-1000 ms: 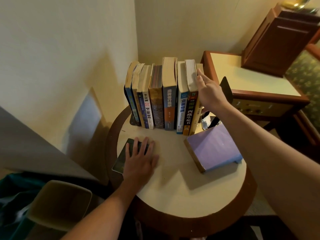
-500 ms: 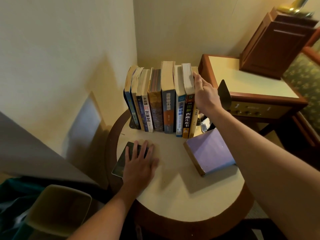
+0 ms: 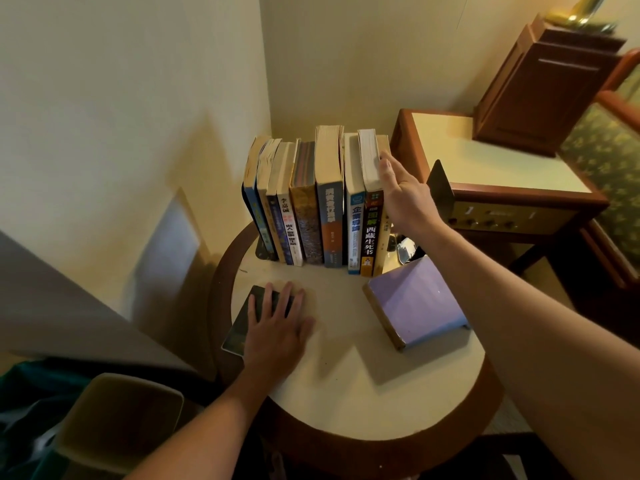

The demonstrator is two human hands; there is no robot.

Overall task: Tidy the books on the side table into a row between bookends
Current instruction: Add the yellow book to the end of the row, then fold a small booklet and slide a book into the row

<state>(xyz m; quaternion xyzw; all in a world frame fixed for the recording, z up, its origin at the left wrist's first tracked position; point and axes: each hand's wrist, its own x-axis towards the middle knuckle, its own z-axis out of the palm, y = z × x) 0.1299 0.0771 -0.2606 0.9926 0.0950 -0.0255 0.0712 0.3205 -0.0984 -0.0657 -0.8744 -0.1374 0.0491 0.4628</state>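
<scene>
Several books (image 3: pixel 311 199) stand upright in a row at the back of the round side table (image 3: pixel 353 386). My right hand (image 3: pixel 407 195) presses flat against the rightmost book of the row, fingers straight. A black bookend (image 3: pixel 439 187) stands just right of that hand, apart from the books. Another black bookend (image 3: pixel 264 252) shows at the row's left foot. A purple book (image 3: pixel 419 301) lies flat on the table's right side. My left hand (image 3: pixel 278 327) rests flat on the table, its fingers over a thin dark book (image 3: pixel 242 323) at the left edge.
A wooden nightstand (image 3: pixel 485 161) with a control panel stands right of the table, a brown wooden box (image 3: pixel 540 95) on it. Walls meet in a corner behind the books. A beige bin (image 3: pixel 117 420) sits at lower left.
The view has shifted a little. My right hand stays against the rightmost book, and the row looks slightly more upright and pushed together. My left hand has not moved.
</scene>
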